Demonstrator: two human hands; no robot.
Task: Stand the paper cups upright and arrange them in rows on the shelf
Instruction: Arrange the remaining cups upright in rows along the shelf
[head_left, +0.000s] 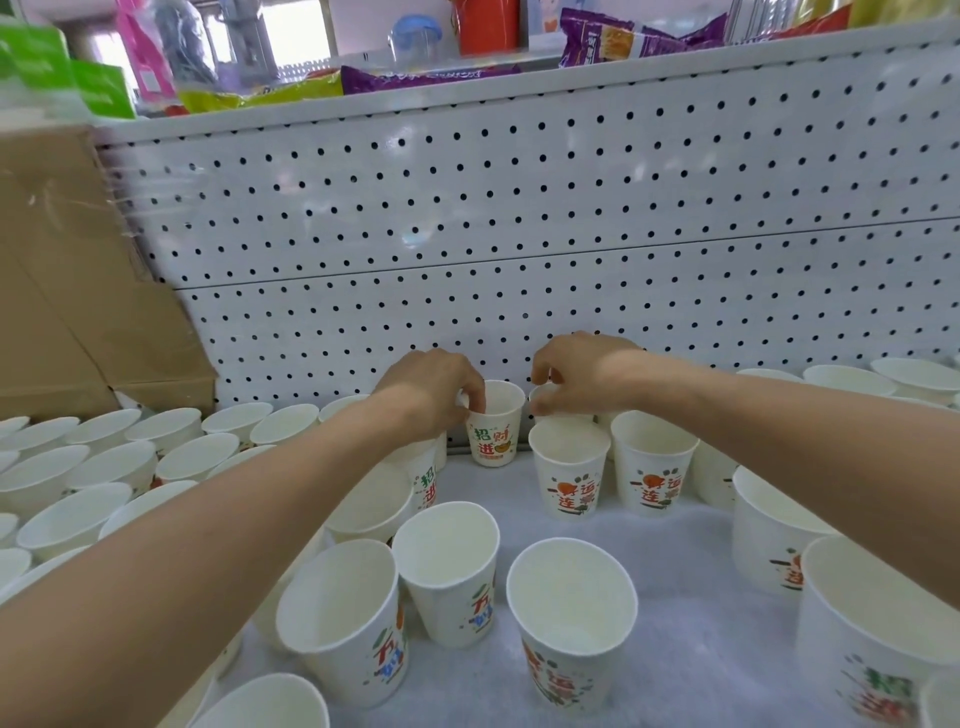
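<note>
White pegboard panel (519, 208) fills the back, holes in even lines. Above it an upper shelf (519, 78) carries purple and yellow snack packets (597, 36).

Shelf (675, 571) below, covered in a pale fuzzy liner (691, 639). Brown cardboard box (78, 286) stands at far left against the panel.

Paper cups (104, 467), white with coloured print, all mouth-up. Left side: packed close in rows, rims touching. Right back corner: another cluster. Middle and front: loose cups standing apart, some leaning slightly, no clear rows.

Both forearms reach in from the lower corners to the back of the shelf.

Left hand (436, 389): fingers curled over the rim of a printed cup (496, 423), thumb on the outer wall. Cup upright, base on the liner, just in front of the panel.

Right hand (582, 371): fingertips pinch the rim of a second cup (543, 404), mostly hidden behind a nearer cup. It sits just beside the printed cup, at the back.
</note>
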